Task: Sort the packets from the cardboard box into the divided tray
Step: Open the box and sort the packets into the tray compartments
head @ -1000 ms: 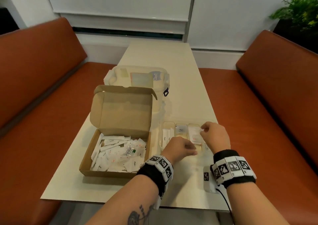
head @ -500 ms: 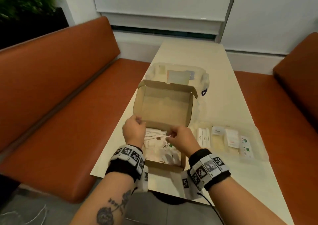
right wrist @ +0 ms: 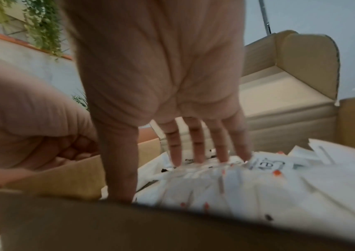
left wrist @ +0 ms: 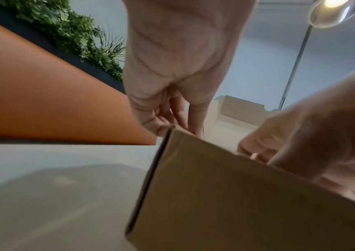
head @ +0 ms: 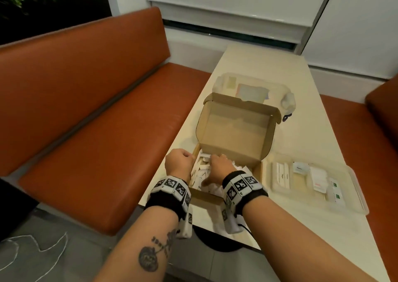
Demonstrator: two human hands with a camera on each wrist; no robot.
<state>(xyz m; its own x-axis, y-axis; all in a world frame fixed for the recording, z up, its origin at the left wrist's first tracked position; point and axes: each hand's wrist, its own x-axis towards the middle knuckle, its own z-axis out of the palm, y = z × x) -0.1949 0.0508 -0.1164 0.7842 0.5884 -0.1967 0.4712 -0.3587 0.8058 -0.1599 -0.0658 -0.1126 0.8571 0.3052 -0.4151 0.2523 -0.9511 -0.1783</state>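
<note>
- While my right grip (head: pixel 217 163), fingers straight, rakes the packets (head: pixel 202 171), my left grip (head: pixel 179 160) pinches the cardboard box (head: pixel 234 135) wall.
- Few packets sit in the divided tray (head: pixel 353 187); I judge most remain.

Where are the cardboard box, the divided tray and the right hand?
cardboard box (head: pixel 234 135): head view, inside of the raised lid.
divided tray (head: pixel 356 184): head view, clear right-hand rim.
right hand (head: pixel 219 166): head view, back of the hand, inside the box over the packets.

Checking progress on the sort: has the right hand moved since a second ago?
Yes. The right hand has gone from over the divided tray leftward into the cardboard box, fingers on the packets.
</note>
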